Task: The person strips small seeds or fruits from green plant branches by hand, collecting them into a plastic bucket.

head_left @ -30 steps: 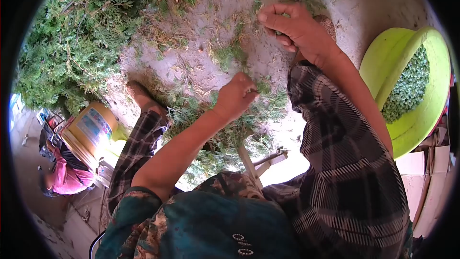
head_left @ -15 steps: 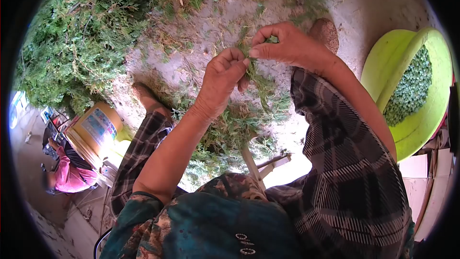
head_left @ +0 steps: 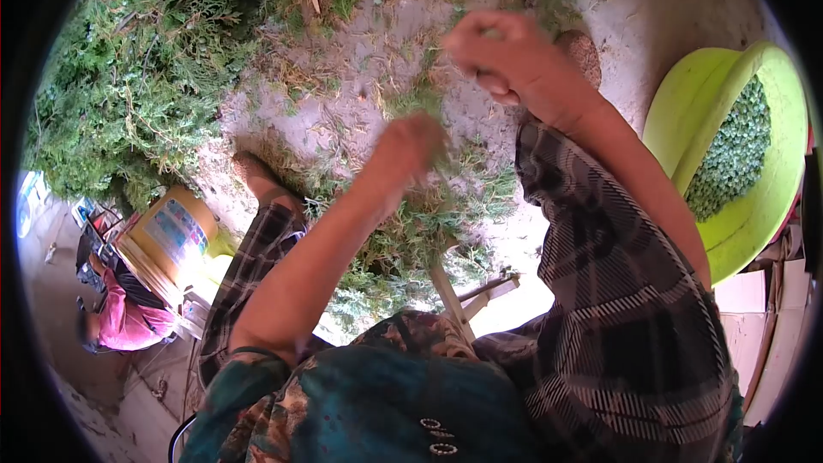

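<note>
My left hand [head_left: 411, 150] is blurred by motion above the strewn green sprigs [head_left: 411, 240], near the middle of the view. Some green shows at its fingers, too smeared to make out clearly. Up and to the right, my right hand [head_left: 501, 51] is raised apart from it, with its fingers curled together; whatever it holds is too small to tell. Small green pieces [head_left: 735, 154] fill part of a lime-green tub [head_left: 669, 111] at the right.
A large heap of leafy green branches [head_left: 146, 77] lies at upper left. Below it stands a yellow bucket [head_left: 176, 227] with a label. A person in a pink top [head_left: 133, 317] is at far left. Cardboard [head_left: 741, 294] lies under the tub at right.
My hands, close together before, have moved apart. The right hand has gone up, while the left has dropped slightly and blurred.
</note>
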{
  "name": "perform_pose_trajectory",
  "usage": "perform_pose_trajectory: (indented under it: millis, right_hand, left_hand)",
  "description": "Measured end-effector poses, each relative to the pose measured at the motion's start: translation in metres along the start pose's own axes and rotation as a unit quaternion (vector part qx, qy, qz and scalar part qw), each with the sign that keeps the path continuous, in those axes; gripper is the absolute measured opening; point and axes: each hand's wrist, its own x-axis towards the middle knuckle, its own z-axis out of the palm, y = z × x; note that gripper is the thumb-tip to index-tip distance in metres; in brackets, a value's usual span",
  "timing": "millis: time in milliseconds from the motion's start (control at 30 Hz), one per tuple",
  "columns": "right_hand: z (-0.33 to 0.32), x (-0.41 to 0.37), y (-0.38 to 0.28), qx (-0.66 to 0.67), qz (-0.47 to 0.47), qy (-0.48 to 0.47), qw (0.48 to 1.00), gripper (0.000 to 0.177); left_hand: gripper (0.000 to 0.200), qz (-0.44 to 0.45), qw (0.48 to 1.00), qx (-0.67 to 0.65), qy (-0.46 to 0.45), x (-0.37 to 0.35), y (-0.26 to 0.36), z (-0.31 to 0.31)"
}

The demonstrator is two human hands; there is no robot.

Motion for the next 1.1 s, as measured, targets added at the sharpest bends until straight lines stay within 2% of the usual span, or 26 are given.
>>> perform_pose_trajectory:
  millis: [33,67,100,167,200,233,267,300,367,400,467,500,533,600,633,667,700,733,767,800,833,933,967,1033,1067,1100]
  right_hand:
    - [-0.005,0.0,0.0,-0.003,-0.003,-0.002,1.0,0.022]
    - [-0.012,0.0,0.001,0.122,-0.037,0.014,0.992,0.023]
    - [-0.019,0.002,0.002,0.246,-0.072,0.03,0.966,0.025]
    - [-0.022,0.001,0.004,0.293,-0.076,0.028,0.953,0.024]
    - [-0.023,0.0,0.006,0.338,-0.072,0.027,0.938,0.023]
    - [-0.024,0.001,0.009,0.337,-0.06,0.035,0.939,0.025]
    - [-0.026,0.002,0.013,0.335,-0.063,0.035,0.94,0.025]
    - [-0.027,0.003,0.016,0.346,-0.046,0.051,0.936,0.025]
    - [-0.029,0.004,0.019,0.351,-0.031,0.062,0.934,0.024]
    - [-0.028,0.003,0.019,0.34,-0.018,0.087,0.936,0.024]
    - [-0.027,0.004,0.016,0.328,-0.019,0.111,0.938,0.023]
    - [-0.026,0.004,0.015,0.338,-0.007,0.11,0.935,0.023]
    - [-0.026,0.003,0.016,0.349,0.009,0.111,0.93,0.022]
    - [-0.027,0.002,0.015,0.339,-0.004,0.111,0.934,0.023]
    - [-0.027,0.002,0.015,0.348,-0.002,0.107,0.931,0.023]
    - [-0.026,0.001,0.017,0.358,0.002,0.103,0.928,0.023]
    - [-0.026,0.0,0.018,0.356,0.001,0.105,0.928,0.023]
    - [-0.026,0.001,0.019,0.362,0.004,0.105,0.926,0.023]
    - [-0.026,0.002,0.018,0.367,0.007,0.105,0.924,0.023]
    - [-0.026,0.002,0.018,0.364,0.006,0.103,0.926,0.023]
    - [-0.026,0.002,0.018,0.367,0.009,0.1,0.925,0.023]
    - [-0.029,0.006,0.022,0.375,0.013,0.089,0.923,0.022]
    - [-0.031,0.006,0.025,0.379,0.017,0.081,0.922,0.021]
    - [-0.033,0.009,0.032,0.379,0.023,0.098,0.92,0.021]
    - [-0.034,0.01,0.035,0.379,0.03,0.11,0.918,0.021]
    - [-0.035,0.011,0.037,0.379,0.028,0.113,0.918,0.021]
  left_hand:
    - [0.021,-0.085,0.989,0.043,-0.116,-0.011,-0.003,0.009]
    - [0.022,-0.168,0.955,0.086,-0.228,-0.02,-0.006,0.016]
    - [0.022,-0.164,0.957,0.09,-0.223,-0.025,-0.013,0.016]
    - [0.016,-0.07,0.976,0.136,-0.152,-0.027,-0.035,0.007]
    - [0.016,-0.066,0.976,0.143,-0.152,-0.017,-0.041,-0.004]
    - [0.014,-0.016,0.979,0.204,-0.014,0.0,-0.043,-0.016]
    - [0.021,0.036,0.958,0.256,0.126,0.014,-0.045,-0.024]
    - [0.021,0.038,0.958,0.253,0.129,0.023,-0.044,-0.026]
    - [0.02,0.176,0.851,0.39,0.305,0.038,-0.042,-0.028]
    - [0.023,0.131,0.843,0.446,0.271,0.039,-0.048,-0.021]
    - [0.033,0.145,0.849,0.503,0.071,0.032,-0.096,-0.012]
    - [0.036,-0.046,0.8,0.573,-0.172,0.022,-0.064,-0.001]
    - [0.036,-0.041,0.798,0.577,-0.168,0.022,-0.048,-0.005]
    - [0.026,-0.028,0.81,0.466,-0.355,0.023,-0.033,-0.011]
    - [0.022,0.01,0.832,0.521,-0.191,0.038,-0.035,-0.016]
    - [0.019,0.088,0.875,0.475,-0.033,0.06,-0.033,-0.031]
    - [0.019,0.13,0.904,0.391,0.113,0.068,-0.001,-0.042]
    - [0.009,0.215,0.882,0.36,0.217,0.087,0.008,-0.058]
    - [0.01,0.241,0.867,0.31,0.305,0.092,0.031,-0.066]
    - [0.013,0.239,0.834,0.323,0.377,0.101,0.039,-0.073]
    - [0.017,0.196,0.831,0.351,0.383,0.109,0.044,-0.081]
    - [0.019,0.156,0.842,0.373,0.358,0.13,0.035,-0.09]
    - [0.019,0.158,0.842,0.373,0.356,0.133,0.029,-0.092]
    - [0.019,0.257,0.835,0.321,0.364,0.123,0.03,-0.089]
    - [0.019,0.259,0.836,0.321,0.361,0.119,0.03,-0.084]
    - [0.019,0.241,0.861,0.242,0.378,0.109,0.038,-0.076]
